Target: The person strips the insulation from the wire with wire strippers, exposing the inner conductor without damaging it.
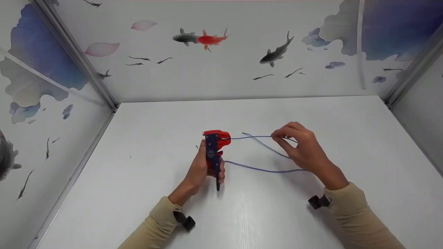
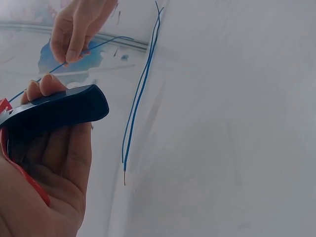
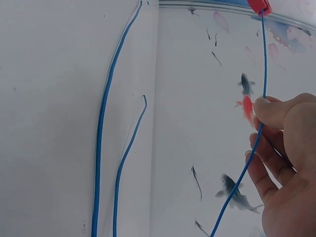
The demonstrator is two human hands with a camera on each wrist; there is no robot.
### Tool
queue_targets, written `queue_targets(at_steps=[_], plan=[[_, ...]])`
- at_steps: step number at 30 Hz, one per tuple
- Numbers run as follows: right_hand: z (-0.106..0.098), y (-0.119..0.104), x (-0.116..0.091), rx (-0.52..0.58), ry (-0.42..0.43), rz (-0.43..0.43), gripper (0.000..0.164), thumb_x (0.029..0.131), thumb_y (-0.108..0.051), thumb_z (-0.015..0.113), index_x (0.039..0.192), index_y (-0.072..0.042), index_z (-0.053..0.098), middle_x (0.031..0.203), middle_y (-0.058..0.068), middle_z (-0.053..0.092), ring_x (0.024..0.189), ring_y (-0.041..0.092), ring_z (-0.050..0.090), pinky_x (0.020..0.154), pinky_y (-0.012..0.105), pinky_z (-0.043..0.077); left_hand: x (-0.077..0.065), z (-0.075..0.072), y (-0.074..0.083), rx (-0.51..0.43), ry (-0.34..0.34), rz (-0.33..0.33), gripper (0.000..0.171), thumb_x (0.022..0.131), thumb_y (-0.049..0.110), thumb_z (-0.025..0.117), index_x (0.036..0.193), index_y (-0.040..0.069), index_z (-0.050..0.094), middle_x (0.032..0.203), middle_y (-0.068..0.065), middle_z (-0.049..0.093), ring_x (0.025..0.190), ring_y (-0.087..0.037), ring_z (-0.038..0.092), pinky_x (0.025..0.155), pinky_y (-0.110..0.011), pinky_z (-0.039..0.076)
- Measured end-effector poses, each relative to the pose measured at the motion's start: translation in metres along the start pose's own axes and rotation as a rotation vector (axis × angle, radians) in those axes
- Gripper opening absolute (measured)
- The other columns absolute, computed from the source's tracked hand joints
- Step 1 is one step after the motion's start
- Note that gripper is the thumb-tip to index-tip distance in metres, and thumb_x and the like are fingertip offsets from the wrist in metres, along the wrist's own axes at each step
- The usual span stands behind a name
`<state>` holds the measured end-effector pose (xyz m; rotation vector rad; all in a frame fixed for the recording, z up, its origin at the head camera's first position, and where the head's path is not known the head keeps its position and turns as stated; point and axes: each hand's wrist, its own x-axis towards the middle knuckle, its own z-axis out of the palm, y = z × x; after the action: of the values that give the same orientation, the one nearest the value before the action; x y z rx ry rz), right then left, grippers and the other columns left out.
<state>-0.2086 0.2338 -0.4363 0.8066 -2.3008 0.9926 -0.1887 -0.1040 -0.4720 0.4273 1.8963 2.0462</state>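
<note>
My left hand (image 1: pixel 198 169) grips the handles of a red and dark blue wire stripper (image 1: pixel 211 150), held upright with its red head toward the right. A blue wire (image 1: pixel 250 137) runs level from that head to my right hand (image 1: pixel 306 148), which pinches it between thumb and forefinger. The wire's end is hidden inside the head. Past the fingers, in the right wrist view, the same wire (image 3: pixel 239 182) bends away downward. In the left wrist view the stripper's dark handle (image 2: pixel 64 106) lies across the palm, with fingers wrapped around it.
More blue wire (image 1: pixel 264 170) lies on the white table (image 1: pixel 263 214) between and below my hands. One end shows bare copper (image 2: pixel 125 178) in the left wrist view. Tiny dark scraps (image 1: pixel 130 157) dot the table at left. Fish-printed panels (image 1: pixel 228 76) wall the back and sides.
</note>
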Motion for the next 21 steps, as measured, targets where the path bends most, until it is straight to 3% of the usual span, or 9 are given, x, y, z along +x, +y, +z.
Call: queue_targets(at_steps=[13, 21], plan=[[-0.0016, -0.0010, 0.0008, -0.009, 0.006, 0.021, 0.026, 0.091, 0.004, 0.083, 0.109, -0.016, 0.082, 0.103, -0.007, 0.074, 0.097, 0.010, 0.069, 0.088, 0.012, 0.057, -0.0012, 0.0013, 0.0004, -0.018, 0.003, -0.017, 0.073, 0.111, 0.071, 0.015, 0.113, 0.009, 0.055, 0.072, 0.000, 0.060, 0.057, -0.016, 0.060, 0.061, -0.032, 0.061], [-0.0015, -0.0010, 0.0003, -0.008, 0.011, 0.014, 0.022, 0.091, 0.004, 0.083, 0.108, -0.011, 0.081, 0.103, -0.005, 0.075, 0.096, 0.012, 0.069, 0.086, 0.014, 0.057, -0.0019, 0.0035, 0.0002, -0.033, 0.003, -0.016, 0.070, 0.110, 0.072, 0.016, 0.109, 0.012, 0.054, 0.069, -0.001, 0.057, 0.055, -0.016, 0.057, 0.058, -0.032, 0.059]])
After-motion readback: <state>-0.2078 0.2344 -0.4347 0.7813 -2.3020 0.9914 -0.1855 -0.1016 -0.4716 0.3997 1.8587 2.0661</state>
